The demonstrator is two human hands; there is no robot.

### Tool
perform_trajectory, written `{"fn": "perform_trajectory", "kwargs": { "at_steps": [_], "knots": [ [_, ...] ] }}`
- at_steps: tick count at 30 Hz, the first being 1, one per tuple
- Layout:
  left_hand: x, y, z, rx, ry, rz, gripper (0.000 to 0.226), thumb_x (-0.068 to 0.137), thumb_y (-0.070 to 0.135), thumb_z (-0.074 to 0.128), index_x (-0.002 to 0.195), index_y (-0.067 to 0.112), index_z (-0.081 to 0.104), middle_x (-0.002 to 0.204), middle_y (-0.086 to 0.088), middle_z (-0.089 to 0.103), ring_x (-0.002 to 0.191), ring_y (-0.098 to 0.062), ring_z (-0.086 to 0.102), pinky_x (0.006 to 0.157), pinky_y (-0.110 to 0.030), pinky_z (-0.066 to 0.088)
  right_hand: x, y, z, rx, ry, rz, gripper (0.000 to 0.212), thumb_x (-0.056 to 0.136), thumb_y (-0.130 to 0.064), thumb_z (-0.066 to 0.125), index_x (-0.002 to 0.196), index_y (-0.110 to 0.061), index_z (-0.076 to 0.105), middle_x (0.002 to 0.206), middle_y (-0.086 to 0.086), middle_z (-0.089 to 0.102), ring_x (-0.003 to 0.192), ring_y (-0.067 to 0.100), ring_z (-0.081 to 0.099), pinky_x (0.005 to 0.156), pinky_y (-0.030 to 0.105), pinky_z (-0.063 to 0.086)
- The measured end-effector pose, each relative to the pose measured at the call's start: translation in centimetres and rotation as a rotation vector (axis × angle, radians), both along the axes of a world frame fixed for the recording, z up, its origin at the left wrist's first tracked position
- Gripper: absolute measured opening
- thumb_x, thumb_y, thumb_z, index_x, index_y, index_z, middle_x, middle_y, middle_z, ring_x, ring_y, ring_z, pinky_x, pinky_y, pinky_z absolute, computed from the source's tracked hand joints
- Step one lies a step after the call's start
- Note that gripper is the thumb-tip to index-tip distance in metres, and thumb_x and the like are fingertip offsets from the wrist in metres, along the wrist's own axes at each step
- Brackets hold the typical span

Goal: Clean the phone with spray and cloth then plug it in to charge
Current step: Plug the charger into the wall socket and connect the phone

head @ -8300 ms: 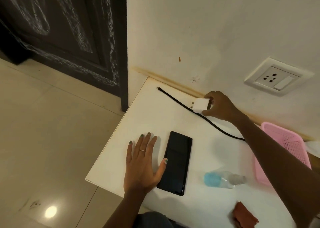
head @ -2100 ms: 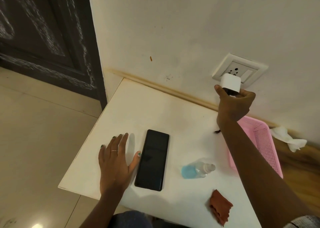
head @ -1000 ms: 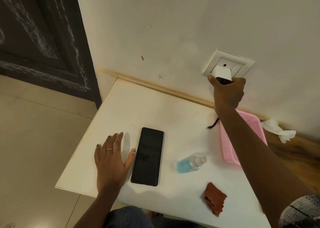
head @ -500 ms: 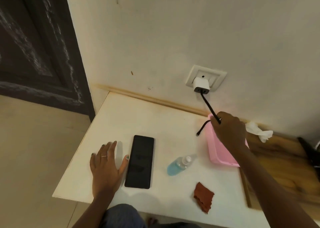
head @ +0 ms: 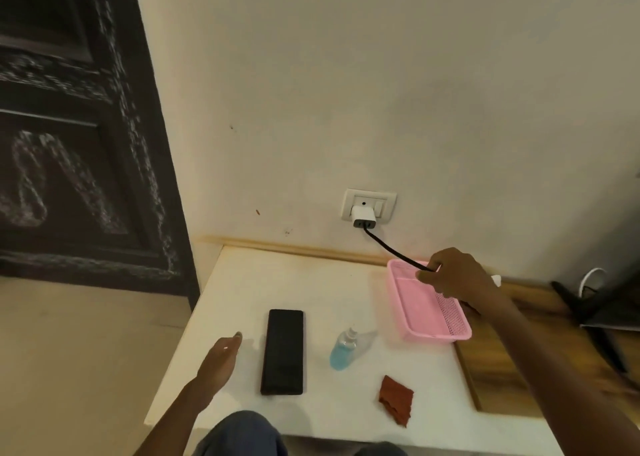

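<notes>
The phone lies flat and face up on the white surface, its dark screen blank, its long side running away from the person. Just left of it the left hand is seen edge-on above or on the surface, fingers reaching forward and holding nothing; whether it touches the surface cannot be told, and its grip looks relaxed and apart. To the right of the phone a small spray bottle with blue liquid lies on its side, nozzle pointing away toward the wall. Nearer the person, a folded rust-red cloth sits on the surface, apart from the bottle. A white charger is plugged into the wall socket above the back edge of the surface. A black cable runs from the charger down and to the right, into the right hand. That hand's grip is pinched on the cable, fingers curled around it, and it hovers over the far end of a pink basket standing at the right side of the surface. The cable's free end is hidden behind the hand. A dark carved door stands at the left, and a wooden board lies beside the basket.
</notes>
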State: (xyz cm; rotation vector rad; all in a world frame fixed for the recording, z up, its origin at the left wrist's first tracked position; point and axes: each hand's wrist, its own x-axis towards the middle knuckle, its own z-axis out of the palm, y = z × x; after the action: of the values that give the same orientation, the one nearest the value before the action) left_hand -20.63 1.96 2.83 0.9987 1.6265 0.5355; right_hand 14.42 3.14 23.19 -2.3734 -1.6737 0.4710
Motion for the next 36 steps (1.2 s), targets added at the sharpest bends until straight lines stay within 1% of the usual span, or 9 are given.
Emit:
{"fn": "perform_trajectory", "kwargs": {
  "at_steps": [4,8,12,16,22,27,31,34,36],
  "knots": [
    [0.3,-1.1,2.6,0.041,-0.075,-0.036,0.047,0.101,0.034,0.038,0.136,0.005,0.042,0.143,-0.016,0.043,0.13,-0.033,0.042,0.112,-0.045,0.032,-1.0,-2.7,1.9,-0.074,0.336,-0.026,0.014,0.087,-0.019,0.066,0.084,-0.006,0.064,0.052,0.003,0.057,0.035,0.011,0.05,0.041,0.02,0.041],
    [1.7,-2.4,5.0,0.108,-0.215,0.072,0.041,0.1,0.02,0.042,0.133,-0.004,0.045,0.133,-0.019,0.05,0.122,-0.032,0.047,0.102,-0.035,0.035,-4.1,-6.3,2.7,-0.041,0.671,-0.046,0.007,0.091,-0.014,0.059,0.096,-0.015,0.064,0.048,0.0,0.054,0.036,0.01,0.048,0.04,0.019,0.04],
    [3.0,-4.5,4.9,0.069,-0.234,0.038,0.043,0.101,0.024,0.04,0.139,0.003,0.039,0.142,-0.015,0.044,0.129,-0.031,0.043,0.107,-0.038,0.031,-9.9,-8.6,0.9,-0.024,0.873,0.015,0.028,0.091,-0.008,0.055,0.117,-0.018,0.054,0.063,0.006,0.059,0.04,0.011,0.048,0.041,0.02,0.041],
    [4.5,-5.1,3.8,0.044,-0.212,0.04,0.048,0.101,0.034,0.037,0.143,0.012,0.03,0.15,-0.008,0.034,0.135,-0.028,0.036,0.111,-0.04,0.029,-15.3,-8.6,-4.0,-0.024,0.869,0.011,0.042,0.093,-0.008,0.05,0.132,-0.021,0.043,0.081,0.005,0.065,0.048,0.01,0.053,0.046,0.016,0.047],
    [5.0,-5.4,1.4,-0.073,-0.195,0.153,0.051,0.101,0.031,0.039,0.146,0.013,0.026,0.154,-0.012,0.027,0.138,-0.032,0.031,0.113,-0.046,0.029,-18.5,-8.4,-13.8,-0.089,0.804,-0.074,0.026,0.099,-0.017,0.043,0.123,-0.012,0.05,0.082,0.003,0.061,0.062,0.008,0.057,0.052,0.01,0.048],
    [5.2,-4.4,0.0,-0.096,-0.18,0.212,0.05,0.102,0.026,0.038,0.148,0.013,0.023,0.152,-0.014,0.029,0.135,-0.033,0.034,0.108,-0.045,0.032,-18.4,-7.3,-18.9,-0.113,0.58,-0.126,0.025,0.099,-0.017,0.044,0.121,-0.009,0.052,0.115,0.007,0.06,0.103,0.018,0.059,0.092,0.025,0.049],
    [5.6,-4.1,-0.7,-0.128,-0.176,0.222,0.046,0.102,0.017,0.035,0.146,0.007,0.027,0.146,-0.015,0.037,0.131,-0.032,0.038,0.107,-0.042,0.033,-17.8,-6.8,-21.0,-0.15,0.486,-0.194,0.024,0.097,-0.014,0.047,0.12,-0.008,0.052,0.117,0.009,0.059,0.106,0.02,0.057,0.092,0.025,0.044],
    [5.6,-3.5,-1.3,-0.19,-0.149,0.231,0.035,0.1,0.009,0.035,0.131,-0.002,0.046,0.135,-0.022,0.048,0.117,-0.033,0.05,0.104,-0.043,0.039,-17.6,-6.5,-21.8,-0.221,0.552,-0.246,0.022,0.096,-0.012,0.049,0.117,-0.005,0.053,0.113,0.013,0.06,0.102,0.023,0.06,0.093,0.03,0.049],
    [5.6,-3.4,-1.6,-0.216,-0.17,0.235,0.023,0.097,0.005,0.037,0.112,0.001,0.055,0.109,-0.02,0.059,0.091,-0.026,0.054,0.092,-0.041,0.045,-17.4,-6.3,-21.8,-0.237,0.634,-0.275,0.023,0.096,-0.01,0.048,0.118,-0.004,0.055,0.109,0.013,0.061,0.099,0.025,0.062,0.092,0.033,0.05]
  ]
}}
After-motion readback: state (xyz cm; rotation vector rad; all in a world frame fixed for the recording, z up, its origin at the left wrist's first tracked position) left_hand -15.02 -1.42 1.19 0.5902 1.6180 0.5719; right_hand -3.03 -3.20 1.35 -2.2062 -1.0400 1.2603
